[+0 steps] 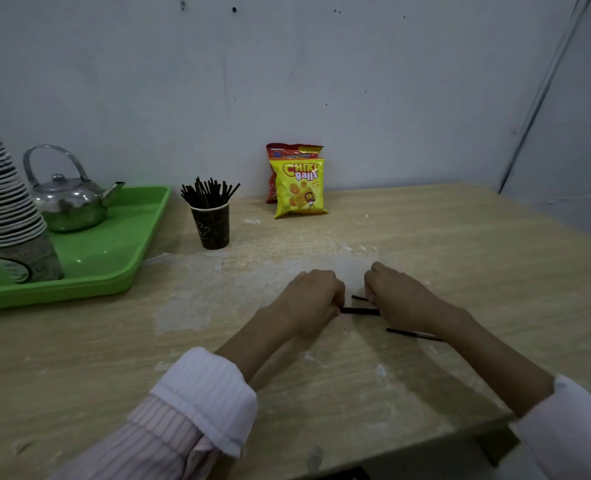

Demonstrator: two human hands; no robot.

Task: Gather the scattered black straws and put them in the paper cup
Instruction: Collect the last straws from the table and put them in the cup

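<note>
A dark paper cup stands at the back of the wooden table, filled with several upright black straws. Both hands rest on the table near its middle, knuckles up. My left hand and my right hand each pinch one end of a small bunch of black straws lying flat between them. A short straw end sticks out by my right fingers. One loose black straw lies on the table, partly hidden under my right wrist.
A green tray at the left holds a metal kettle and a stack of paper cups. Two snack bags lean on the wall behind. The table's front edge runs close on the right.
</note>
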